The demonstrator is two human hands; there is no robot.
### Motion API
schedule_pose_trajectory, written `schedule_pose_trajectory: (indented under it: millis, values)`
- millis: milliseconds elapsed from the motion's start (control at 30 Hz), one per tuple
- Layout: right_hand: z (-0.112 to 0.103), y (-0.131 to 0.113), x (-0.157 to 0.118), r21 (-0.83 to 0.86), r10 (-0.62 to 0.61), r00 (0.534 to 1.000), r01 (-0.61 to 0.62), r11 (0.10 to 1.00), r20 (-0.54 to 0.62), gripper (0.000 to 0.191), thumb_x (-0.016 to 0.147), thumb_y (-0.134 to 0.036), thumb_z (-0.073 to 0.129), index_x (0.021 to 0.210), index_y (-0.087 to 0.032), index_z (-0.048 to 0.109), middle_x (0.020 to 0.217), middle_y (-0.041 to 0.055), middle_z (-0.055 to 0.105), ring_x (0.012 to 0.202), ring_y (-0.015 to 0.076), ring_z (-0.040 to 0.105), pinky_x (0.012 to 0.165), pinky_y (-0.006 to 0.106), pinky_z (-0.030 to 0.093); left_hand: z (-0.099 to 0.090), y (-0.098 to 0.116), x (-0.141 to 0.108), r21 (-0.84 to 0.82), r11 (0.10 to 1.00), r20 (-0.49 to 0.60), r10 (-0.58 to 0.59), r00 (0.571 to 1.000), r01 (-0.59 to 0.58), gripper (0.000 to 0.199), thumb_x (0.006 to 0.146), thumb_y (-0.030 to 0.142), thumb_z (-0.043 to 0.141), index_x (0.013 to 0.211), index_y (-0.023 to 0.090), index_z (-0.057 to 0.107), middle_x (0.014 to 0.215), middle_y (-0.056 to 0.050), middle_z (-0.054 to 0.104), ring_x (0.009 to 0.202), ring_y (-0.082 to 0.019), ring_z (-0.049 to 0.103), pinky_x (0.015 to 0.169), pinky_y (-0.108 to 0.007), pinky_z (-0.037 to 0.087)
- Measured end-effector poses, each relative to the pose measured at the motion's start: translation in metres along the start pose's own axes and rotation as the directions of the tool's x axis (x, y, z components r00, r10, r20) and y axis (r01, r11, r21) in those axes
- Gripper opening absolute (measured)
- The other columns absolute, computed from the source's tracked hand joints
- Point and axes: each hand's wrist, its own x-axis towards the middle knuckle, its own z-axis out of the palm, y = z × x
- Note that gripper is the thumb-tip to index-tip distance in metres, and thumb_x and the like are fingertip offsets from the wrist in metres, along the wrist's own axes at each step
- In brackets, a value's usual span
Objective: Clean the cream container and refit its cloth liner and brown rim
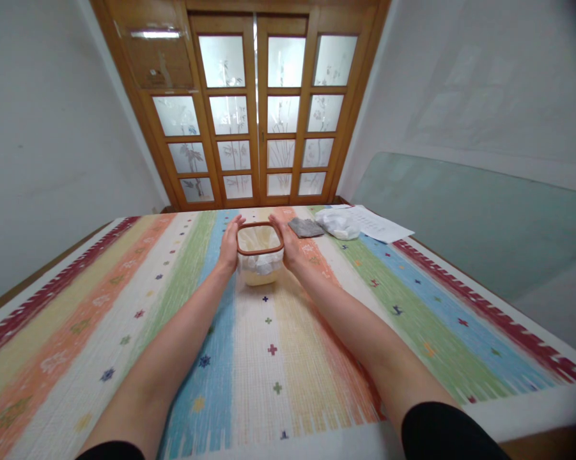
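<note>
Between my two hands stands a small translucent bin (260, 278) with a brown rim ring (259, 253) around its top. A thin white plastic bag (263, 263) lines it and hangs over the outside below the ring. My left hand (230, 243) presses flat along the left side of the bin, fingers stretched out toward the far edge. On the opposite side my right hand (288, 243) lies against the wall, its fingers pointing up and forward. The bin rests on the striped tablecloth (268, 377).
Right of the bin lie a folded grey cloth (307, 227), a crumpled white plastic bag (338, 223) and printed paper sheets (381, 225). Behind the table are wooden doors with glass panes (256, 115). A pale green panel (460, 211) leans on the right wall.
</note>
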Motion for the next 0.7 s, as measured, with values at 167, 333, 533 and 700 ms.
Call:
schedule_pose_trajectory:
  millis: [167, 333, 533, 700]
  values:
    - [0.017, -0.005, -0.014, 0.089, 0.047, 0.998, -0.051, 0.995, 0.042, 0.048, 0.094, -0.057, 0.057, 0.131, -0.029, 0.068, 0.143, -0.0008, 0.067, 0.136, 0.0226, 0.059, 0.118, 0.043, 0.045, 0.010, 0.000, -0.016, -0.134, 0.989, 0.025, -0.066, 0.998, 0.069, 0.045, 0.094, 0.050, 0.062, 0.132, 0.027, 0.065, 0.122, -0.006, 0.074, 0.116, -0.026, 0.069, 0.108, -0.042, 0.050]
    - [0.017, -0.008, -0.015, 0.080, 0.070, 0.998, -0.070, 0.994, -0.001, 0.044, 0.095, -0.057, 0.055, 0.122, -0.026, 0.071, 0.131, 0.0002, 0.073, 0.129, 0.0236, 0.063, 0.115, 0.042, 0.048, 0.012, 0.001, -0.019, -0.137, 0.987, 0.020, -0.081, 0.996, 0.083, 0.041, 0.093, 0.047, 0.061, 0.128, 0.026, 0.069, 0.122, -0.004, 0.074, 0.124, -0.027, 0.066, 0.111, -0.042, 0.049]
    - [0.015, -0.005, -0.018, 0.051, 0.168, 0.986, -0.167, 0.985, -0.022, 0.037, 0.092, -0.056, 0.057, 0.100, -0.024, 0.071, 0.103, 0.0017, 0.080, 0.115, 0.0271, 0.069, 0.102, 0.042, 0.056, 0.013, 0.004, -0.021, -0.103, 0.988, 0.033, -0.116, 0.993, 0.118, 0.033, 0.091, 0.039, 0.056, 0.107, 0.019, 0.077, 0.117, -0.006, 0.077, 0.122, -0.026, 0.066, 0.112, -0.039, 0.048]
    - [0.015, -0.007, -0.024, 0.034, 0.187, 0.982, -0.187, 0.982, -0.010, 0.041, 0.088, -0.061, 0.059, 0.097, -0.023, 0.069, 0.096, 0.0021, 0.079, 0.113, 0.0282, 0.070, 0.100, 0.042, 0.057, 0.010, 0.002, -0.020, -0.152, 0.964, -0.019, -0.223, 0.975, 0.217, 0.030, 0.093, 0.045, 0.058, 0.083, 0.020, 0.071, 0.080, -0.001, 0.074, 0.097, -0.024, 0.072, 0.097, -0.036, 0.056]
